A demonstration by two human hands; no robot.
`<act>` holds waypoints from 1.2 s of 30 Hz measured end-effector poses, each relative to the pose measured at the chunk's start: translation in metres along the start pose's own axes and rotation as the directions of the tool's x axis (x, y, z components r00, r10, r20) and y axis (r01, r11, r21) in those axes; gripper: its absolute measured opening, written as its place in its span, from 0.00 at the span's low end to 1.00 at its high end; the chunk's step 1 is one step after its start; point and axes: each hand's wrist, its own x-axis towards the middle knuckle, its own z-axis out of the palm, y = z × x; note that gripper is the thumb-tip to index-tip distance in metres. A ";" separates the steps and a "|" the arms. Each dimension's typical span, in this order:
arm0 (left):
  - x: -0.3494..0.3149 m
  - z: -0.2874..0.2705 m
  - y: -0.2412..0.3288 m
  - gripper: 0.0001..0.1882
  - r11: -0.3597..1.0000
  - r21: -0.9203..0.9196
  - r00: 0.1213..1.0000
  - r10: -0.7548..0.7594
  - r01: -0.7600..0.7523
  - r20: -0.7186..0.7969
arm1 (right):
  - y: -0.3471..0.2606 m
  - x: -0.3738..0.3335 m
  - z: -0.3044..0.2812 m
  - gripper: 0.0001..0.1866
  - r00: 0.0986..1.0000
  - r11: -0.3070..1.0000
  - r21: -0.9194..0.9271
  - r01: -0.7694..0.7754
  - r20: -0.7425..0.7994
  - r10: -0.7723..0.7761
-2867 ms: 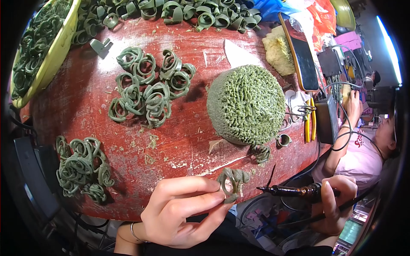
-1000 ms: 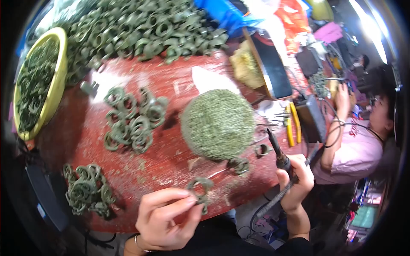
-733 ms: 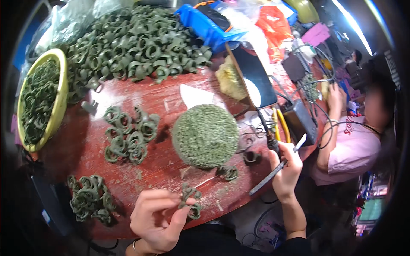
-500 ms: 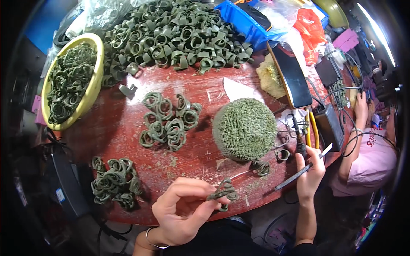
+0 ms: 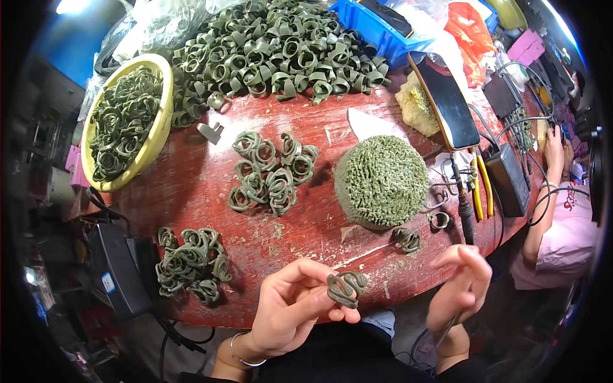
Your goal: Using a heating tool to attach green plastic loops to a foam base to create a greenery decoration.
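Thumb and fingers of my left hand (image 5: pixel 297 306) pinch a green coiled ring (image 5: pixel 345 288), its winding bands turned up, just past the table's front edge. My right hand (image 5: pixel 461 290), slightly blurred, is closed at the right with its fingers bent. A slim flat tool (image 5: pixel 445 333) shows as a thin edge below its palm; the rest is hidden. Beyond the hands stands a round block (image 5: pixel 383 182) with a rough, bristly green top. Beside it lie another coiled ring (image 5: pixel 407 240) and a small plain ring (image 5: pixel 439 221).
Two clusters of coiled rings (image 5: pixel 271 171) (image 5: pixel 191 265) lie on the red table (image 5: pixel 319 242). A yellow basket (image 5: pixel 167 96) holds more, near a heap of plain green bands (image 5: pixel 281 51). At right are a phone (image 5: pixel 445 102), a corded pen-like tool (image 5: pixel 465 214) and yellow-handled pliers (image 5: pixel 477 191). Another person (image 5: pixel 552 242) sits farther right.
My left hand has turned the ring so its coiled face shows more. My right hand has swung the slim tool downward, so its pale tip no longer shows. The whole view has shifted slightly.
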 end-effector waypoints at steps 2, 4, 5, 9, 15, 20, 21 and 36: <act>0.000 0.000 0.001 0.07 0.999 0.006 0.999 -0.046 0.046 -0.005 | -0.006 -0.007 0.011 0.33 0.998 0.986 0.164 0.021 0.058 -0.031; -0.001 0.001 0.002 0.08 0.991 -0.084 0.994 -0.105 0.106 0.015 | -0.011 -0.006 0.025 0.33 0.990 0.948 0.299 0.105 0.060 -0.129; -0.002 0.001 0.003 0.08 0.991 -0.081 0.995 -0.101 0.102 0.012 | -0.015 -0.005 0.028 0.32 0.985 0.950 0.288 0.120 0.087 -0.151; -0.008 0.014 0.004 0.09 0.996 -0.026 0.988 -0.093 0.091 -0.120 | -0.037 0.003 0.031 0.29 0.972 0.953 0.250 0.169 0.121 -0.204; -0.013 0.002 0.003 0.09 0.983 0.150 0.990 0.121 -0.108 -0.079 | -0.057 0.002 0.034 0.19 0.990 0.967 0.237 0.090 0.082 -0.112; -0.021 0.001 0.005 0.09 0.918 0.287 0.957 0.291 -0.274 -0.017 | -0.064 0.012 0.031 0.13 0.969 0.946 0.316 0.072 0.204 -0.142; -0.020 0.005 0.005 0.07 0.876 0.381 0.942 0.334 -0.294 -0.040 | -0.068 0.014 0.028 0.11 0.971 0.940 0.340 0.028 0.216 -0.107; -0.026 -0.007 0.008 0.10 0.807 0.474 0.920 0.391 -0.351 0.018 | -0.068 0.039 0.007 0.13 0.831 0.887 0.459 -0.051 0.512 -0.216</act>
